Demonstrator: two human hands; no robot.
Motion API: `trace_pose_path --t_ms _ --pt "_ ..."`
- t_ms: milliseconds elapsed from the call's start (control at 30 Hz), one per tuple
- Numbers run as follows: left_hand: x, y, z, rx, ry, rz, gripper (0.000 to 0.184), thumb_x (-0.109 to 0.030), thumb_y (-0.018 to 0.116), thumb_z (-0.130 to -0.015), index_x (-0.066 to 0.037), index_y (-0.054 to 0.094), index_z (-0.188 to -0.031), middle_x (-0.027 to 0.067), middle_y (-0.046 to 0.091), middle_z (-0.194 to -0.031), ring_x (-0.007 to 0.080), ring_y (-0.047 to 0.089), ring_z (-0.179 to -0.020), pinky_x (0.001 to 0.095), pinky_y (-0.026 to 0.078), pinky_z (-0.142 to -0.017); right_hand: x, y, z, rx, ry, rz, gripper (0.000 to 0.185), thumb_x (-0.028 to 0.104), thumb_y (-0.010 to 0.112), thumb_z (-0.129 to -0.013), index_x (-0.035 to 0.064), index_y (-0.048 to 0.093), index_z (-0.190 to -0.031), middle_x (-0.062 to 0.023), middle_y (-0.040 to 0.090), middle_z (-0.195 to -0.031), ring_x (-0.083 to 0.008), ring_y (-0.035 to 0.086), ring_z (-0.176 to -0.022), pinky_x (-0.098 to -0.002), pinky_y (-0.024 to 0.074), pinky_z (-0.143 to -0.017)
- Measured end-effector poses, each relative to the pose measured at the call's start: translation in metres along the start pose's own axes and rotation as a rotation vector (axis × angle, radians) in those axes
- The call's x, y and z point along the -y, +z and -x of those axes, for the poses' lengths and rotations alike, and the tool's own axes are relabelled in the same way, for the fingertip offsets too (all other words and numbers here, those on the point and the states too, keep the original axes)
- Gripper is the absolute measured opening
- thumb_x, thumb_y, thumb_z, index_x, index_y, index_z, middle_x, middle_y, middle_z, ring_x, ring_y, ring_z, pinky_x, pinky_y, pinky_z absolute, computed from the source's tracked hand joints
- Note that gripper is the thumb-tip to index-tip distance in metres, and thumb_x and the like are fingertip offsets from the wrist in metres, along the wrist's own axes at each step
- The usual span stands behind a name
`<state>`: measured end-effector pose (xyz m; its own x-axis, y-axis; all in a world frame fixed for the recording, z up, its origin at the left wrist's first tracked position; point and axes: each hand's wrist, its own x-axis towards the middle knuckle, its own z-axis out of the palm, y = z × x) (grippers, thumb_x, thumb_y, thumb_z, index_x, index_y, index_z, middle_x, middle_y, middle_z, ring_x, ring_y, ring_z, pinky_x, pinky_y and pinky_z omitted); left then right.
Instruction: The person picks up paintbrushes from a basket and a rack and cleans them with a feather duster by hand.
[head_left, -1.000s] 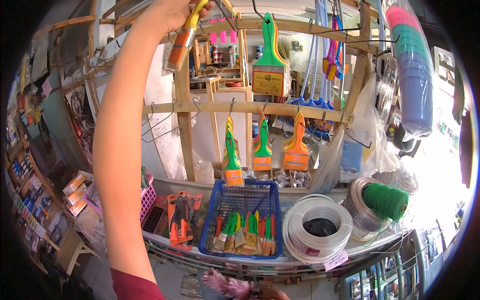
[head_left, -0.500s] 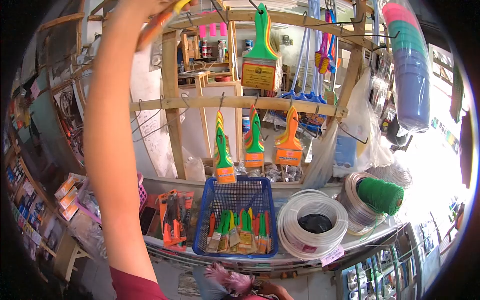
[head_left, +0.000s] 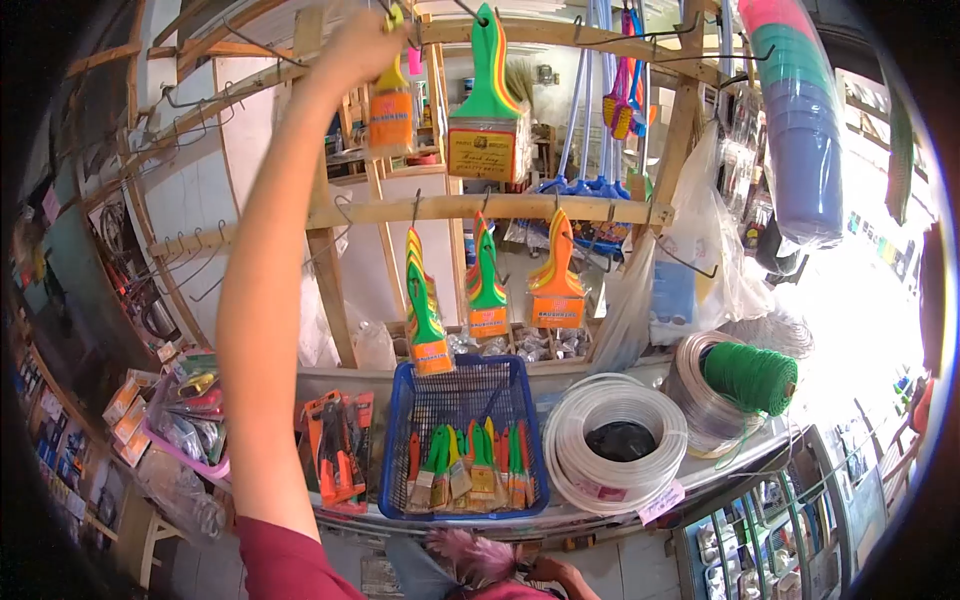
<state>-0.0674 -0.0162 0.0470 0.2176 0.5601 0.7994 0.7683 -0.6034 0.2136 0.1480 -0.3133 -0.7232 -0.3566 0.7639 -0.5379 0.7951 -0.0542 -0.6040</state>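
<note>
My left hand (head_left: 358, 48) is raised at the top left, fingers closed round the yellow handle of a paintbrush (head_left: 391, 118). The brush hangs bristles down with an orange label, beside the upper wooden rail. Just right of it hangs a large green-handled paintbrush (head_left: 488, 95) on a hook. Low in the view, my right hand (head_left: 562, 574) is partly cut off by the frame, closed at the base of a pink feather duster (head_left: 474, 555). Its fingers are mostly hidden.
Smaller paintbrushes (head_left: 557, 270) hang from the lower rail (head_left: 380, 212). On the counter stand a blue basket (head_left: 385, 460) of brushes, a white hose coil (head_left: 570, 450) and green twine (head_left: 750, 378). Bare wire hooks (head_left: 262, 42) stick out at upper left. Wrapped buckets (head_left: 805, 150) hang right.
My left hand has moved right and a little down with the paintbrush, which was tilted and now hangs upright. The view has shifted, showing more of the rails on the left.
</note>
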Motion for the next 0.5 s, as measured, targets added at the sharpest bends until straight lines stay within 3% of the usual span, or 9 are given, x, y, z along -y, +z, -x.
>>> trace_pose_path --t_ms 133,200,367,467,500 --pt "0.044 0.060 -0.036 -0.282 0.240 -0.074 0.034 -0.029 0.055 -0.088 0.004 0.061 -0.092 0.0247 0.062 -0.079 0.0390 0.061 -0.077 0.0429 0.047 -0.065 -0.042 0.034 -0.023 -0.128 -0.047 -0.051 0.046 0.040 0.060 -0.073 0.0027 0.065 -0.100 -0.0193 0.066 -0.097 -0.0321 0.064 -0.088 -0.0434 0.0489 -0.076" --pt "0.054 0.081 -0.045 -0.343 0.338 -0.066 0.034 -0.029 0.056 -0.087 0.004 0.062 -0.091 0.0267 0.061 -0.079 0.0433 0.059 -0.078 0.0457 0.047 -0.066 -0.041 0.031 -0.013 -0.023 0.125 -0.031 0.047 0.042 0.058 -0.075 0.0018 0.067 -0.096 -0.0195 0.067 -0.092 -0.0317 0.065 -0.084 -0.0439 0.0488 -0.072" --pt "0.086 0.126 -0.086 -0.291 0.233 -0.099 0.041 -0.033 0.057 -0.087 0.007 0.063 -0.079 0.0267 0.060 -0.072 0.0424 0.059 -0.073 0.0476 0.047 -0.066 -0.045 0.037 0.004 -0.007 0.134 -0.077 0.048 0.045 0.056 -0.076 0.0018 0.067 -0.094 -0.0193 0.067 -0.089 -0.0319 0.065 -0.081 -0.0441 0.0487 -0.070" --pt "0.090 0.133 -0.094 -0.316 0.350 -0.312 0.033 -0.031 0.059 -0.087 0.002 0.061 -0.086 0.0222 0.060 -0.068 0.0397 0.061 -0.069 0.0463 0.047 -0.062 -0.047 0.047 0.007 0.013 0.142 -0.093 0.048 0.046 0.056 -0.077 0.0018 0.068 -0.093 -0.0192 0.067 -0.087 -0.0321 0.065 -0.080 -0.0442 0.0486 -0.069" --pt "0.096 0.137 -0.098 -0.445 0.411 -0.354 0.031 -0.029 0.059 -0.087 0.002 0.061 -0.092 0.0208 0.062 -0.075 0.0365 0.061 -0.074 0.0430 0.047 -0.068 -0.052 0.055 0.005 -0.019 0.126 -0.035 0.049 0.048 0.055 -0.077 0.0024 0.068 -0.090 -0.0187 0.067 -0.086 -0.0319 0.065 -0.079 -0.0441 0.0485 -0.068"
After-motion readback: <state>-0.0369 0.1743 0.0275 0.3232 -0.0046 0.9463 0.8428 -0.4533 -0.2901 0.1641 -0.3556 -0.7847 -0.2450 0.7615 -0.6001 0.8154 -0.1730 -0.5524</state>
